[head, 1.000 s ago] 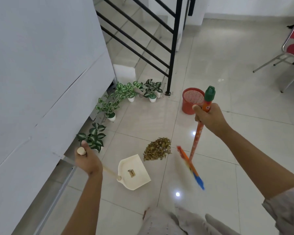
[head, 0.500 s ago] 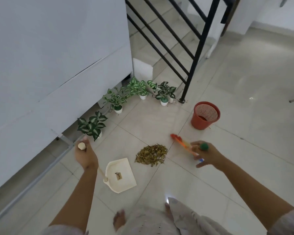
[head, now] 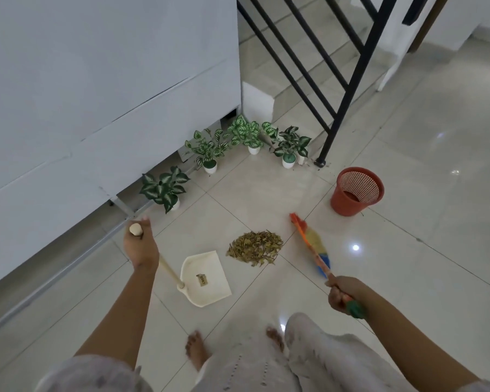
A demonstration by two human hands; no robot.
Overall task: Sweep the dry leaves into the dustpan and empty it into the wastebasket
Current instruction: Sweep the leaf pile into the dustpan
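A pile of dry leaves [head: 254, 248] lies on the tiled floor in front of me. Just left of it sits a cream dustpan [head: 207, 278], its open edge toward the pile, a small label inside it. My left hand [head: 141, 244] grips the top of the dustpan's long pale handle. My right hand [head: 340, 294] grips the orange handle of a multicoloured broom [head: 311, 243], whose bristles hang just right of the leaves. An orange mesh wastebasket [head: 357, 190] stands further right and beyond the broom.
Several small potted plants [head: 164, 189] line the base of a white wall panel [head: 96, 108] on the left. A black stair railing [head: 337, 89] and steps rise behind. My bare feet [head: 197, 352] stand near the dustpan on glossy tiles.
The broom has swung down from upright, and my right hand has dropped lower and nearer to me. The view shifted so that the basket and plants sit further up-right. The dustpan stays beside the leaves.
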